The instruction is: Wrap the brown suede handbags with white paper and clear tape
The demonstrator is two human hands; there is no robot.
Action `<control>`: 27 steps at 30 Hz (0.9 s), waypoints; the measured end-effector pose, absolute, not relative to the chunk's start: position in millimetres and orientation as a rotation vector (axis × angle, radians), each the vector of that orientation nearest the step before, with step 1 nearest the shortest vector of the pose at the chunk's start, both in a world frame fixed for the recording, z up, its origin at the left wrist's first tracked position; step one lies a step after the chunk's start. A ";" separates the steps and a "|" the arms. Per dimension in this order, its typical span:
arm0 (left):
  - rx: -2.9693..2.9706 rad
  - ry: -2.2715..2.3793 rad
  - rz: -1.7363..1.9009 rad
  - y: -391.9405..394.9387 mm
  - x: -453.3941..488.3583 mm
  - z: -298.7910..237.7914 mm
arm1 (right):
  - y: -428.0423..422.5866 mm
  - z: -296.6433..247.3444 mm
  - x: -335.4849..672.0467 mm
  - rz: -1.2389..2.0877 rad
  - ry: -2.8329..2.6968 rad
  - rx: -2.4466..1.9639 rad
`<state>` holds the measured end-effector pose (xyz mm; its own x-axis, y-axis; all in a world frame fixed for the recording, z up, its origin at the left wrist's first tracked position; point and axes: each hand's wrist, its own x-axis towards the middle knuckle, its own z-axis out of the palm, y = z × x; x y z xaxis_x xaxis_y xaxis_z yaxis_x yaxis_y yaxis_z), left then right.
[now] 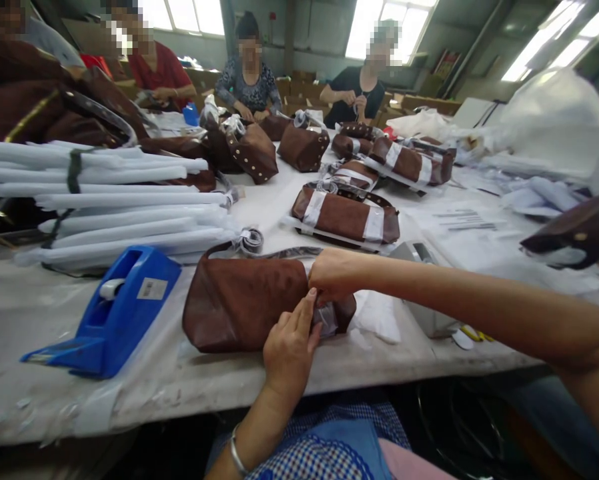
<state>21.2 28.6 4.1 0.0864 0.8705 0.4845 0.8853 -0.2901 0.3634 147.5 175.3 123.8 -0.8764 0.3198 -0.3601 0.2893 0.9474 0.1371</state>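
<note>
A brown handbag (239, 303) lies flat on the white table (39, 313) right in front of me. My left hand (290, 347) rests against the bag's near right end, fingers together and stretched up along a strip of clear wrap (327, 319). My right hand (332, 275) comes in from the right and is closed in a pinch on that same wrap at the bag's top right corner. The two hands touch each other there.
A blue tape dispenser (112, 313) stands left of the bag. Rolled white paper tubes (114, 200) are stacked behind it. More brown bags with white wrap bands (347, 217) lie further back. Several people sit across the table handling bags. A grey box (419, 257) sits to the right.
</note>
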 end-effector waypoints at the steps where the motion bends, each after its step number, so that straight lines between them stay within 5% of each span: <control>1: -2.291 -1.830 -1.006 28.4 21.0 3.3 | 177.1 123.8 145.2 0.138 2.708 0.416; 12: -2.241 -1.610 -1.108 26.7 18.4 -7.6 | 193.7 122.8 136.5 0.247 2.674 0.403; 19: -2.240 -1.637 -1.121 25.6 17.9 -4.4 | 229.1 125.9 171.3 0.061 2.821 1.229; 23: -2.231 -1.560 -1.160 27.1 19.7 -5.9 | 178.7 100.6 191.7 0.022 3.074 1.607; 27: -2.299 -1.467 -1.238 26.2 18.5 -3.6 | 109.9 47.7 202.3 -0.076 3.323 1.284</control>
